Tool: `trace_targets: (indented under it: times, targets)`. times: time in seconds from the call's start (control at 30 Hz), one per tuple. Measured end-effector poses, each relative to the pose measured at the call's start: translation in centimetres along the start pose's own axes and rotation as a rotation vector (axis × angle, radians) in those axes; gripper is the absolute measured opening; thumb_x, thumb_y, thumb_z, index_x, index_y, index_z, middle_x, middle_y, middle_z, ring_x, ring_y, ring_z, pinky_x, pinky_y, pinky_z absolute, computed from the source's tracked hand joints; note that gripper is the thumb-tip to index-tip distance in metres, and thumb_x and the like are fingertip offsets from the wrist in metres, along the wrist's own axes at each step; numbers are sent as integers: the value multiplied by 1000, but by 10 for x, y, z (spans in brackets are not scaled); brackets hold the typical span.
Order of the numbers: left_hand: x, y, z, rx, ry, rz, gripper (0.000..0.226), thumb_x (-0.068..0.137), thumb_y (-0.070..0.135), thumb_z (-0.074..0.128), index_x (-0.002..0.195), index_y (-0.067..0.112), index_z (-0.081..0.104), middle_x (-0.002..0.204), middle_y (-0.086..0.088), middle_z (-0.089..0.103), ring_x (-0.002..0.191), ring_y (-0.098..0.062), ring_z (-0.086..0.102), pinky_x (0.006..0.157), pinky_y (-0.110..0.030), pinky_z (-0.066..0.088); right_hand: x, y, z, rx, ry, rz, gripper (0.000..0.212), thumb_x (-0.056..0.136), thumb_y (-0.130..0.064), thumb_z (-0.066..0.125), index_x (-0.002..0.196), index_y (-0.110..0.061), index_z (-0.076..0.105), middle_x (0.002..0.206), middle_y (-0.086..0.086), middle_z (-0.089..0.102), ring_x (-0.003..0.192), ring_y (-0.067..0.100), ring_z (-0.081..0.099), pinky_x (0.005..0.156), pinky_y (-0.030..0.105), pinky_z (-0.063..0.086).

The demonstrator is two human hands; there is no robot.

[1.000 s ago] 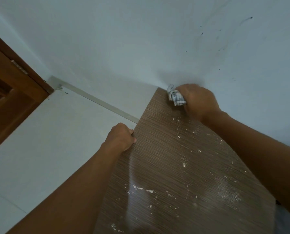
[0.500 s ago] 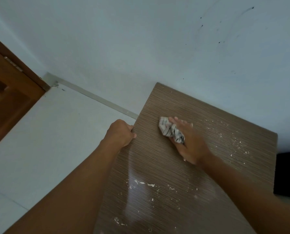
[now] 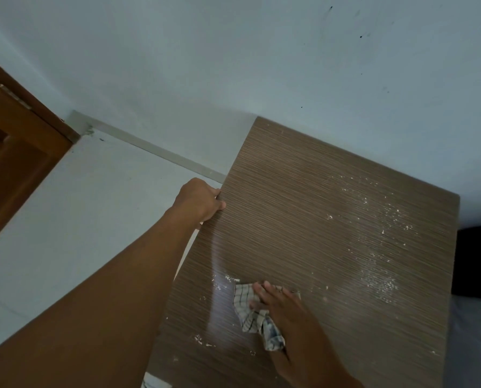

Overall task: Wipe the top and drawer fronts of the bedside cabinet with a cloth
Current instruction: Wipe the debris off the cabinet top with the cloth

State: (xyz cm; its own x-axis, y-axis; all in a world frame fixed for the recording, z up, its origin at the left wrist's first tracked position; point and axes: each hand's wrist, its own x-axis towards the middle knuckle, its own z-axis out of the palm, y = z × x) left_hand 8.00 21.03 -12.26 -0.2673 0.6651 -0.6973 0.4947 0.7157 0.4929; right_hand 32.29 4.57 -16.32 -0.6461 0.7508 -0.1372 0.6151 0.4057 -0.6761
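Your right hand (image 3: 286,312) lies flat, fingers extended, pressing a crumpled checked cloth (image 3: 257,317) onto the near left part of the bedside cabinet (image 3: 317,219) top. Your left hand (image 3: 201,198) is curled around the cabinet's left edge, gripping it. White flecks (image 3: 382,284) lie scattered across the brown striped surface, thickest toward the right side, with a few more just beside the cloth. The cabinet's back edge meets a pale wall (image 3: 233,51); a light floor (image 3: 79,205) lies to the left, a wooden door (image 3: 15,152) beyond it.
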Motion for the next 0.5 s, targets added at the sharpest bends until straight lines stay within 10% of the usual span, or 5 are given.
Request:
trace_targets:
  times: [0.1, 0.2, 0.27, 0.37, 0.5]
  targets:
    - [-1, 0, 0, 22, 8, 20, 40, 86, 17, 72, 126, 15, 64, 117, -13, 67, 100, -31, 66, 81, -47, 58, 4, -22, -23, 246, 38, 212, 60, 86, -27, 51, 139, -49, 35, 134, -33, 51, 125, -7, 47, 106, 20, 37]
    - [-4, 2, 0, 133, 51, 83, 34, 88, 19, 70, 121, 11, 67, 115, -12, 67, 97, -29, 66, 81, -41, 58, 19, -36, -64, 647, 115, 379, 23, 102, -24, 46, 110, -40, 61, 78, -20, 71, 58, 2, 65, 53, 30, 56]
    - [-10, 6, 5, 307, 177, 201, 29, 90, 24, 66, 115, 11, 68, 116, -11, 66, 100, -28, 64, 82, -36, 53, 32, -34, -92, 798, 206, 478, 19, 97, -29, 50, 112, -35, 61, 88, -8, 76, 65, 13, 72, 49, 38, 58]
    - [-19, 16, 24, 476, 336, 447, 37, 90, 35, 63, 122, 17, 63, 121, -9, 57, 111, -27, 55, 84, -38, 50, 49, -12, -128, 731, 442, 480, 17, 98, -26, 49, 103, -35, 62, 96, -18, 74, 85, -3, 69, 62, 14, 55]
    - [-22, 41, 60, 589, 122, 545, 67, 86, 47, 64, 145, 25, 41, 153, -7, 32, 140, -27, 32, 109, -45, 37, 69, 26, -166, 545, 613, 530, 17, 99, -29, 49, 96, -40, 61, 96, -18, 67, 80, -14, 63, 66, 12, 50]
